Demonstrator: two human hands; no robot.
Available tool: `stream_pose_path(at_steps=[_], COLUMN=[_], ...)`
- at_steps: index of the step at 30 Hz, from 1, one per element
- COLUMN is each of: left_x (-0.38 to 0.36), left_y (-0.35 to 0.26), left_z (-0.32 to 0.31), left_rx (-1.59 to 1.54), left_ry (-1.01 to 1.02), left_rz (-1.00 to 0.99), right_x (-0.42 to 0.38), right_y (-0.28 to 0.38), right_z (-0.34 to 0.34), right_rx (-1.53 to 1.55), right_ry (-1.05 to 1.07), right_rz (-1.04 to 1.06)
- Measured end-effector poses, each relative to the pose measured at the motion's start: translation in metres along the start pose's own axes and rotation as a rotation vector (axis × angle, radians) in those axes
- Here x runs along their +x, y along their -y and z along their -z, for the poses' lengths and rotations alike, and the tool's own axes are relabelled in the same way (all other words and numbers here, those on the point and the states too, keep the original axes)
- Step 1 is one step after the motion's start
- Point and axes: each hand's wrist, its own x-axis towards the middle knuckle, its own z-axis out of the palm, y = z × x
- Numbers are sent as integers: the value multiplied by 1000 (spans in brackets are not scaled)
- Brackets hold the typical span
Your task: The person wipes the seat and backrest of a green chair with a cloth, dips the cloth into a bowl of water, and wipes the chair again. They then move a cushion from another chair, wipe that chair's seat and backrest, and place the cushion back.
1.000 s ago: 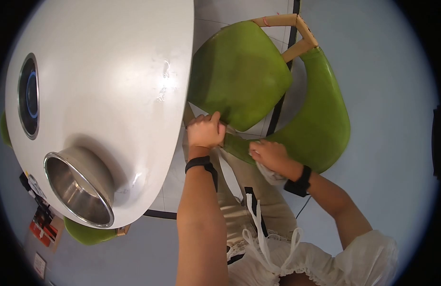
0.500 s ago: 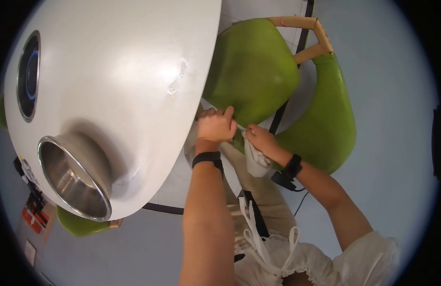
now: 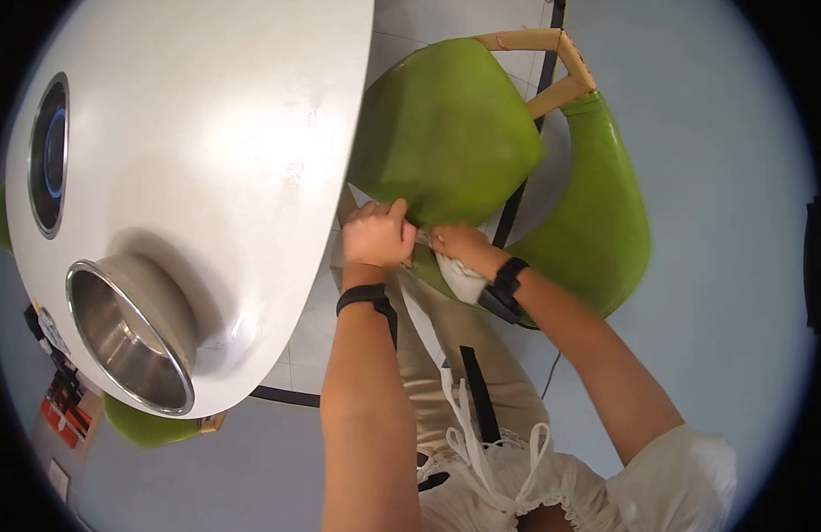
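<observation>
My left hand point(image 3: 377, 236) is closed in a fist beside the near edge of the green chair seat point(image 3: 446, 133); what lies inside its fingers is hidden. Close by on the right, my right hand point(image 3: 468, 246) grips a white cloth point(image 3: 459, 278), which hangs bunched below the fingers. A narrow pale strip shows between the two hands, too small to identify. The chair's green backrest point(image 3: 597, 213) curves behind my right wrist. Each wrist wears a black band.
A white round table point(image 3: 224, 115) fills the left, its edge close to my left hand. On it stand a steel bowl point(image 3: 131, 337) and an inset dark round panel point(image 3: 48, 155). Another green chair point(image 3: 149, 421) is beyond the table. The chair's wooden armrest point(image 3: 561, 89) is at upper right.
The view has shifted, so table, chair and hands appear further left. My right hand has moved slightly closer to my left, still holding the cloth, which shows less below it.
</observation>
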Motion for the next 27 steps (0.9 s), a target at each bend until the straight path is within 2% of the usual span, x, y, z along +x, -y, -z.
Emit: stream_pose_path(at_steps=[3,5,6,7,9,11,14,16,18,19,20,23,26,27], left_x=[1,0,2,3,0,0,-1,-1,-2,-1,-1,-3,-1,-2], left_y=[-1,-1,0,1,1,1,1,1,3,4,4,3,5,5], left_z=[1,-1,-3,-3,-5,-2,-1,-2,-3,-4,-3,-7,-7,-6], left_rx=[-34,-43,-44,-35,-18,-37,-52,-80,-119,-100,-84,-73,-66,-64], left_ry=[5,-49,-79,-74,-53,-27,28,24,-22,-35,-38,-58,-36,-10], left_rz=[15,-2,-10,-10,-5,5,26,25,14,19,16,-6,9,6], right_x=[-51,-72,-78,-73,-66,-49,-47,-37,-26,-19,-18,24,20,9], right_y=[-25,-63,-78,-101,-129,-144,-149,-143,-91,-64,-27,-41,-51,-44], right_z=[34,73,86,101,145,167,136,90,27,8,2,-2,-20,-13], right_rx=[-349,-493,-840,-974,-1040,-1072,-1003,-594,-336,-294,-431,130,271,191], right_ry=[156,315,184,186,38,68,167,263,210,185,183,324,122,164], right_rz=[64,5,-10,-168,-195,-305,-184,-46,66,43,-115,-134,-21,-12])
